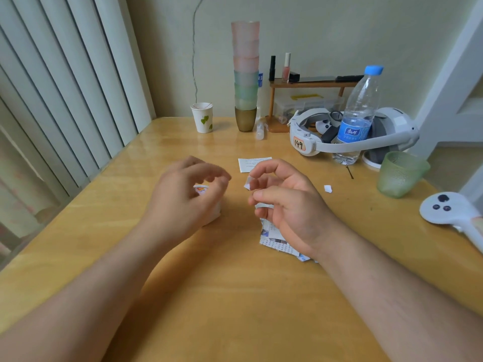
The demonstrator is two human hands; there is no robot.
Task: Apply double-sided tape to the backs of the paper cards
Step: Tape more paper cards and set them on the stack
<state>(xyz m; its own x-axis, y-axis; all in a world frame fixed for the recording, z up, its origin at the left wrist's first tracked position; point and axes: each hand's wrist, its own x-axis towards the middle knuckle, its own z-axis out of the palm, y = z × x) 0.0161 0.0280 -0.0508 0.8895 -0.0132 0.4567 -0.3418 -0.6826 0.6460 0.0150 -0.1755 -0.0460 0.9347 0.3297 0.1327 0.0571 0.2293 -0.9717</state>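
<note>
Head view: at frame centre the left hand [187, 190] curls around a tape roll [206, 202], while the right hand [283, 198] pinches a small white tape scrap [247, 184]. Paper cards [274, 240] lie under the right wrist; another card [254, 164] sits just above the hands on the table [235, 296].

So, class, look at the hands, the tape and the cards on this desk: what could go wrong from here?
1. The right hand pinches a small white piece, apparently tape; it could fold and stick to the fingers.
2. The pile of cards lies partly under that wrist; a sticky piece or the wrist could drag them.
3. A white scrap lies loose on the table; such bits could stick to cards. The left hand holds the tape roll.
</note>
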